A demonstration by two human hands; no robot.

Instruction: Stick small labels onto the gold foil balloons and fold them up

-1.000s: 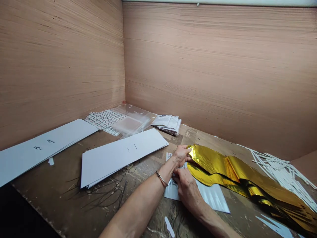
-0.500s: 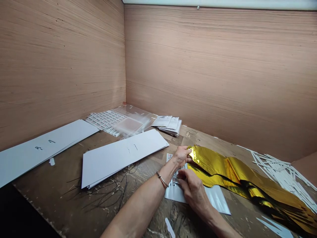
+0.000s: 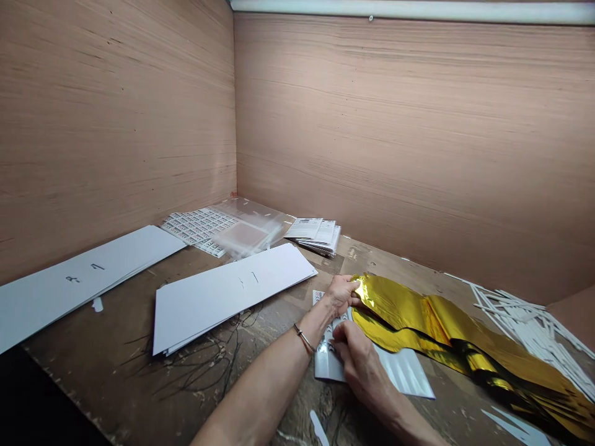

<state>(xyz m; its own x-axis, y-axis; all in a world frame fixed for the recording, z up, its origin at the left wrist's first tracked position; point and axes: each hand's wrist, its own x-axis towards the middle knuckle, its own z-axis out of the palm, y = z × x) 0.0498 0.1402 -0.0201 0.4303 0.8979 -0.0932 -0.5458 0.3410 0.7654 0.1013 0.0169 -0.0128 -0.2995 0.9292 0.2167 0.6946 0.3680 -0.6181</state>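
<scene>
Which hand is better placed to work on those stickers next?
Probably the right hand: it is close beside the stickers, while the left hand grips the gold foil.

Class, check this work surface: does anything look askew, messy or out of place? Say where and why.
Yes. At the right, the white sticks lie in a loose jumble, crossing at many angles, unlike the stacked white sheets. A small white scrap lies loose at the bottom centre of the view, like a stray offcut.

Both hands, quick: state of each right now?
Left hand: closed, holding the gold foil by its end.
Right hand: curled over the white sheet; grip cannot be told.
</scene>
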